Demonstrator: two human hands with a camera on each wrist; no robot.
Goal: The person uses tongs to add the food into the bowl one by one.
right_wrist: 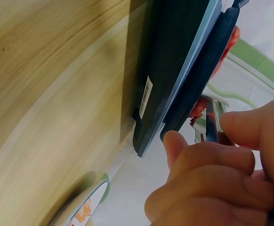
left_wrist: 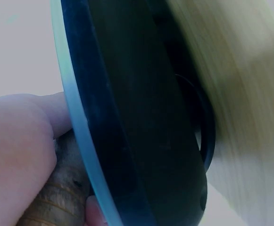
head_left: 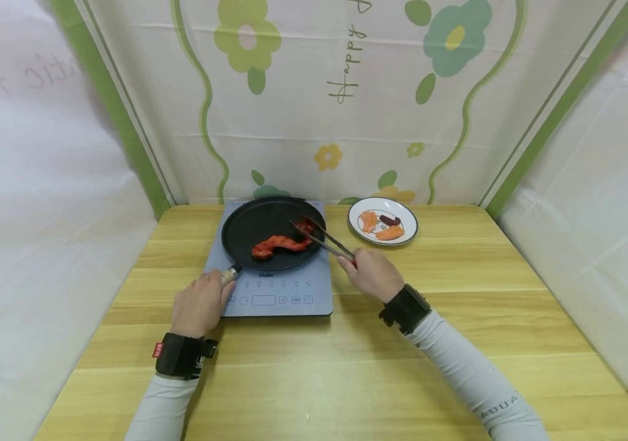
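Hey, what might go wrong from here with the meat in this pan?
The tongs, at the right end of the red meat strip, could push it over the nearby edge of the pan. If the left hand tugs the handle it holds, the pan could shift on the cooktop. The right hand might bump the plate nearby.

Bright, even light leaves pale glare on the tabletop [head_left: 302, 370], while the 2 wrist views look hazier and softer.
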